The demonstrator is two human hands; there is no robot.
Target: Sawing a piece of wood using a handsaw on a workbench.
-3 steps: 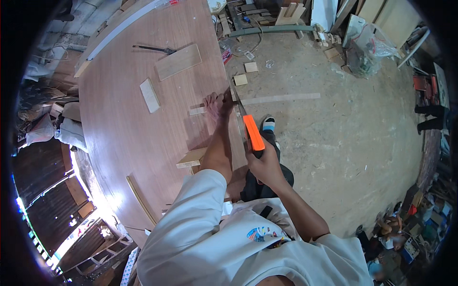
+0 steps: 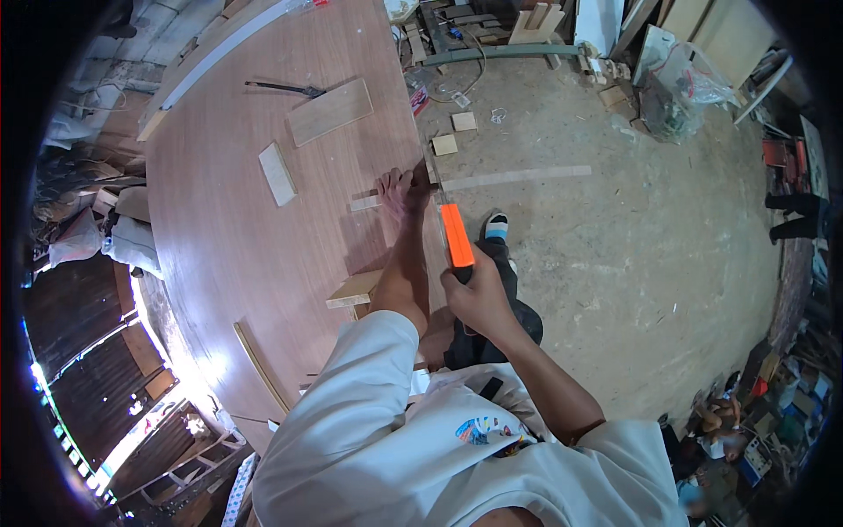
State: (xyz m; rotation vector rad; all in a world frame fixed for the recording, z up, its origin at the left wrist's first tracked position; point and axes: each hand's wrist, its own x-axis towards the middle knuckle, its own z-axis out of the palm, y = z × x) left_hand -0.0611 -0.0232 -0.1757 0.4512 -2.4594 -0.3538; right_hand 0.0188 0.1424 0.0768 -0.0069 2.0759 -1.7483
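A long pale wooden strip lies across the right edge of the table, its greater part sticking out over the floor. My left hand is closed over the strip near that edge, pressing it to the tabletop. In my right hand is a handsaw with an orange and black handle. Its thin blade runs away from me beside the table edge and meets the strip just right of my left hand. My right fingers wrap round the grip; the blade's contact with the wood is too small to make out.
On the table lie a wooden board, a smaller block, a dark slim tool and a yellowish strip. A raised wooden piece stands by my left forearm. Two offcuts and a plastic bag are on the floor.
My right hand and the saw handle have shifted slightly left and toward me, and the handle has turned a little. My left hand stays on the strip.
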